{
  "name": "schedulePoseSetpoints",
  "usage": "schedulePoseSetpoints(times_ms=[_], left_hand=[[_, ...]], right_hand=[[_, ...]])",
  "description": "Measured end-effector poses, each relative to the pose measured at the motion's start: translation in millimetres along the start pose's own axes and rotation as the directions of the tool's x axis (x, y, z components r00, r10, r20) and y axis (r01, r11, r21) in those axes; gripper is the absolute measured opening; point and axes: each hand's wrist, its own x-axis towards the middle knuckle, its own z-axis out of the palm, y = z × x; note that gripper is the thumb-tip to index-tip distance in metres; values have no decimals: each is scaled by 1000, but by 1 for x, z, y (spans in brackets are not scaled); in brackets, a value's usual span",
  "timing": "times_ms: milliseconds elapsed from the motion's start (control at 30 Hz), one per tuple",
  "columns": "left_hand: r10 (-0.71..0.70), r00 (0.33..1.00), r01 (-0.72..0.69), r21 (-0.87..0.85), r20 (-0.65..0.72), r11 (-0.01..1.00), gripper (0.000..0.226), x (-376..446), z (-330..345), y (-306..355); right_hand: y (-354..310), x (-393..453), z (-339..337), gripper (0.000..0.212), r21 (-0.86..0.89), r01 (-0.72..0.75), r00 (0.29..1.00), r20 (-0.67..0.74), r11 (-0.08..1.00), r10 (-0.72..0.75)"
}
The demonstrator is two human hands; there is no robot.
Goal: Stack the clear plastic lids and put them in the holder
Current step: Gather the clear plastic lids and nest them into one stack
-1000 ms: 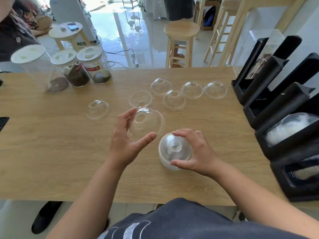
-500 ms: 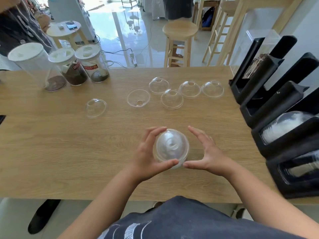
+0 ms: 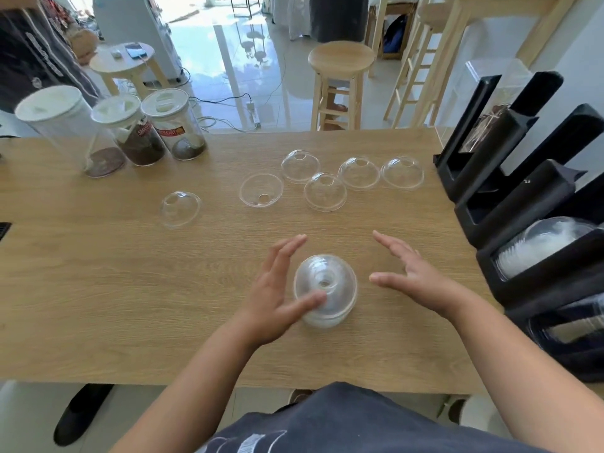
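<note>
a person's 2 bare hands hover over a wooden worktop (image 3: 98,289), seen from a head camera looking down. a small stack (image 3: 325,291) of clear dome lids sits between the hands, close to the near edge. the left hand (image 3: 277,295) is wide open, its thumb touching the stack's near side and its fingers spread just beside it. the right hand (image 3: 413,276) is also wide open, holding nothing and apart from the stack

1 second ago the left hand held a single lid in the air while the right hand steadied the stack. half a second ago both hands cupped the stack, the lid now on top. now both hands have opened and the right has drawn away, so that lid appears to be seated and the stack is 1 taller

6 loose lids remain further back: 1 alone to the left (image 3: 180,209), 1 upside down (image 3: 260,190), and 4 clustered near the far right (image 3: 356,174). these look unmoved since the earlier frames

the black holder (image 3: 510,204) stands at the right edge, 1 slot already holding a row of lids (image 3: 549,248). judging from this, the stacking is less than half done, and nothing from this stack has gone into the holder yet

3 lidded jars (image 3: 130,129) stand at the far left
</note>
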Motion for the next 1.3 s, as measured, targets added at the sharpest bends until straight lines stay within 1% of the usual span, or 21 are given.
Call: schedulePoseSetpoints(times_ms=[33, 100, 133, 167, 233, 300, 367, 433, 500, 567, 700, 800, 867, 933, 1067, 1167, 1200, 1233, 1267, 1300], left_hand=[[-21, 999, 20, -18, -48, 1000, 77, 6, -8, -3], [-49, 988, 57, 49, -147, 997, 69, 25, -25, -16], [-62, 983, 85, 136, -170, 987, 66, 39, -34, -24], [-89, 981, 132, 257, -172, 957, 63, 54, -43, -34], [-202, 972, 236, 513, -121, 825, 63, 80, -56, -52], [-321, 946, 272, 671, -54, 689, 65, 97, -60, -63], [-377, 926, 241, 759, 6, 604, 67, 106, -57, -71], [-381, 923, 192, 797, 51, 572, 70, 109, -53, -76], [-363, 929, 162, 799, 74, 579, 72, 108, -50, -80], [-332, 940, 143, 786, 83, 602, 72, 104, -50, -82], [-251, 966, 118, 763, 60, 636, 56, 107, -60, -79], [-227, 974, 145, 740, 11, 657, 50, 131, -71, -79], [-229, 973, 176, 738, -30, 651, 49, 151, -78, -81], [-261, 965, 194, 753, -31, 629, 50, 169, -84, -85], [-338, 938, 135, 822, 73, 553, 44, 192, -83, -95], [-350, 932, 123, 826, 94, 550, 49, 194, -78, -101], [-319, 944, 119, 815, 84, 567, 50, 192, -76, -103], [-250, 966, 107, 788, 61, 606, 49, 188, -75, -105], [-153, 988, 101, 725, 6, 681, 44, 183, -72, -106], [-66, 993, 112, 603, -98, 790, 37, 176, -69, -106]], right_hand=[[-4, 10, -3, 82, -6, 5, 999, -41, 1000, -5], [-15, 37, -6, 66, -100, -9, 990, -142, 995, -5], [-20, 53, -7, 63, -178, -19, 982, -190, 984, -16], [-27, 70, -7, 63, -251, -25, 976, -218, 968, -31], [-43, 100, -4, 65, -360, -31, 969, -240, 932, -61], [-59, 125, 0, 67, -435, -54, 964, -258, 899, -68], [-71, 143, 4, 69, -507, -105, 958, -282, 856, -49], [-77, 155, 8, 71, -550, -146, 959, -282, 822, -18], [-75, 160, 10, 71, -577, -164, 960, -278, 800, -4], [-72, 159, 10, 67, -583, -153, 957, -288, 798, -27], [-70, 156, 10, 60, -576, -101, 943, -315, 811, -107], [-70, 160, 10, 58, -567, -114, 949, -306, 816, -80], [-68, 162, 12, 57, -557, -111, 954, -291, 823, -69], [-65, 160, 15, 53, -548, -98, 954, -290, 831, -78], [-52, 151, 17, 45, -555, -86, 954, -285, 827, -92], [-37, 143, 17, 39, -497, -51, 953, -284, 866, -107], [-32, 140, 17, 39, -466, -37, 952, -286, 884, -110], [-28, 137, 16, 39, -435, -27, 952, -286, 900, -110], [-24, 133, 17, 41, -407, -14, 952, -285, 913, -113], [-21, 130, 18, 42, -388, 7, 951, -283, 922, -126]])
